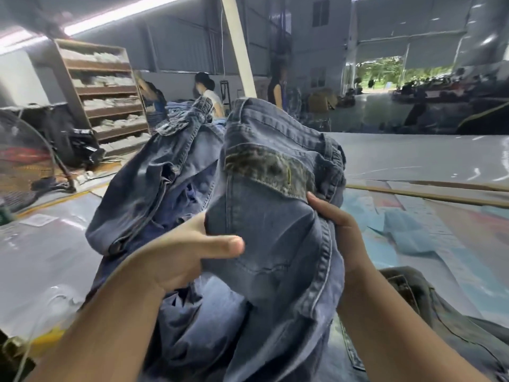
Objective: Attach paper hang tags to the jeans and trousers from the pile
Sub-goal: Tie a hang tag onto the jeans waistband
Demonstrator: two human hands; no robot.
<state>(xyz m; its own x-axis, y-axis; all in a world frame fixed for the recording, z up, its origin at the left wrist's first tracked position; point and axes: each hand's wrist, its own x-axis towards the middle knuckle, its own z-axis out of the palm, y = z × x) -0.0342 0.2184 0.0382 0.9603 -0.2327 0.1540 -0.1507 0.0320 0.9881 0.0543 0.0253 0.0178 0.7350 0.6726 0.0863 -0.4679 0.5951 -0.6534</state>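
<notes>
At the far left of the frame a fan stands on the floor, and behind it, upper left, wooden shelves hold folded pale stacks, out of my reach and no part of this step. Moving in, my left hand grips a bunch of the jeans from the left side, thumb laid flat across the denim and fingers tucked behind the fold; I judge this steadies the fabric so the waistband faces me. The jeans fill the centre of the frame, lifted off the table, with the brown waistband patch turned upward, probably because that is where a tag would go. My right hand clutches the seam edge at centre right, fingers curled behind the cloth, holding the waist open and taut. No hang tag shows in either hand. Lower right, another denim garment lies on the table, likely the pile waiting. Pale blue paper sheets lie at right.
</notes>
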